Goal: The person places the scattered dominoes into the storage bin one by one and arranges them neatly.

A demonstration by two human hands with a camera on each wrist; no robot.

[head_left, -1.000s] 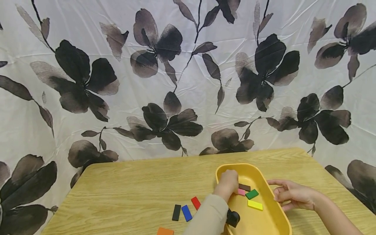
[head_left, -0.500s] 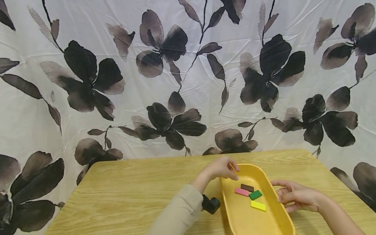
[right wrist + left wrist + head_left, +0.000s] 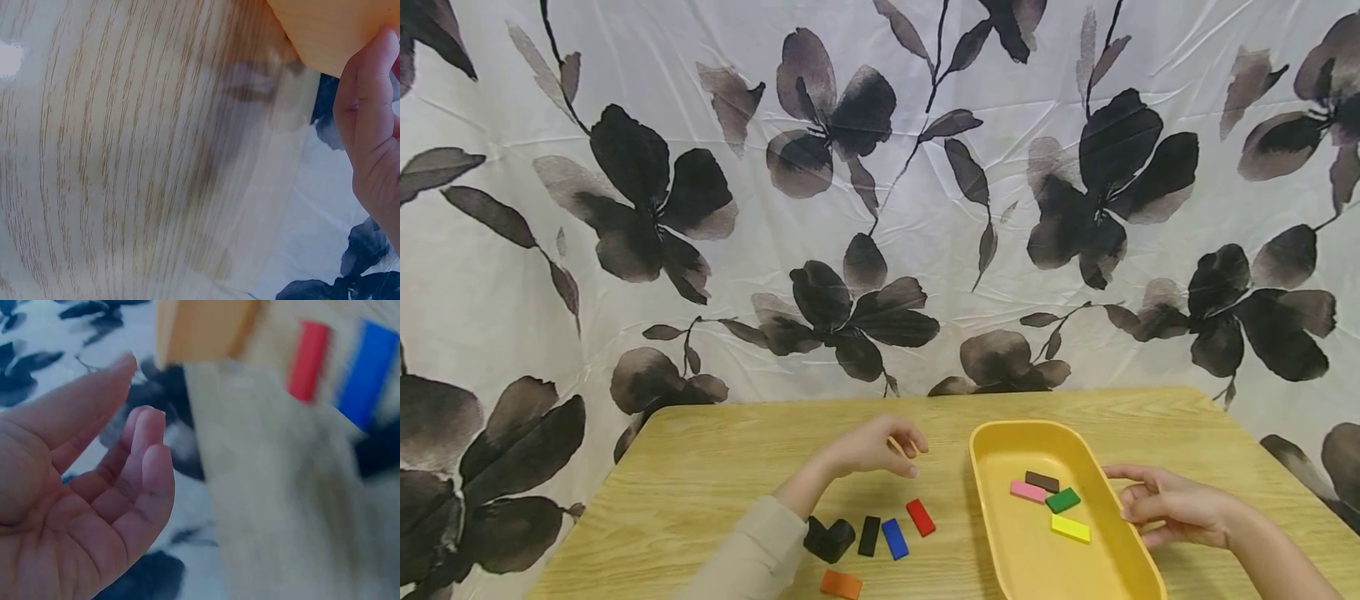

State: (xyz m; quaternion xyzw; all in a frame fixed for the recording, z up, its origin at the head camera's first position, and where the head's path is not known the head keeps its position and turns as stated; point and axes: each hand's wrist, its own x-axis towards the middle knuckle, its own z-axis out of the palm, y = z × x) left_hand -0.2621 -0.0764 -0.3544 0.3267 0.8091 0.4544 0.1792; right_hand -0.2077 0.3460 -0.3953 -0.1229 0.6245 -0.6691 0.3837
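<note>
Left hand [image 3: 872, 446] empty, fingers loosely curved, above wood-grain table [image 3: 730, 454] beside yellow tray [image 3: 1037, 567]. Right hand [image 3: 1176, 507] half-open, fingertips touching tray's outer wall. 4 rectangular blocks [image 3: 1027, 492] inside tray; 4 loose blocks [image 3: 895, 539] on table.

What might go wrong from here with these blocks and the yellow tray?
The black block and blue block lie close together, so reaching for one might nudge the other. The left sleeve looks near the orange block and might brush it. The right hand touches the side of the yellow tray, so a push might slide it.
</note>
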